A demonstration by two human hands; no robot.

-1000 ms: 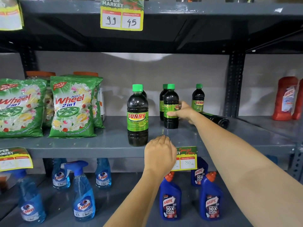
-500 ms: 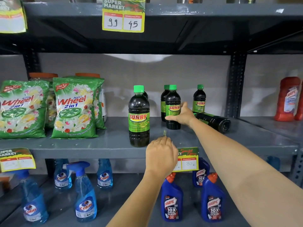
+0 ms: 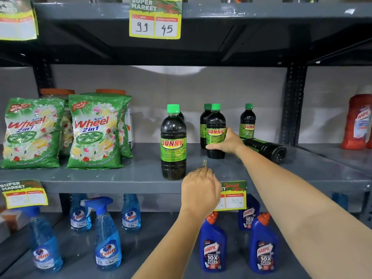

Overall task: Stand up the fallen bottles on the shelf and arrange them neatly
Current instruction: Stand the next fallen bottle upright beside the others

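Observation:
Dark Sunny bottles with green caps stand on the grey middle shelf (image 3: 120, 174). The nearest Sunny bottle (image 3: 173, 143) is upright near the front edge. My right hand (image 3: 226, 142) grips a second upright bottle (image 3: 215, 125) around its lower half; another bottle (image 3: 204, 121) stands just behind it. A further upright bottle (image 3: 248, 121) is at the back right. One fallen bottle (image 3: 267, 150) lies on its side, base toward me, right of my right wrist. My left hand (image 3: 200, 188) rests closed at the shelf's front edge, holding nothing.
Green Wheel detergent bags (image 3: 94, 133) fill the shelf's left part. A red Harpic bottle (image 3: 357, 121) stands on the neighbouring shelf at right. Below are blue Colin sprays (image 3: 107, 236) and blue Harpic bottles (image 3: 213, 244). A price tag (image 3: 234, 195) hangs on the shelf edge.
My right hand has settled its grip lower on the second bottle, which has shifted slightly. My left hand stays at the shelf edge.

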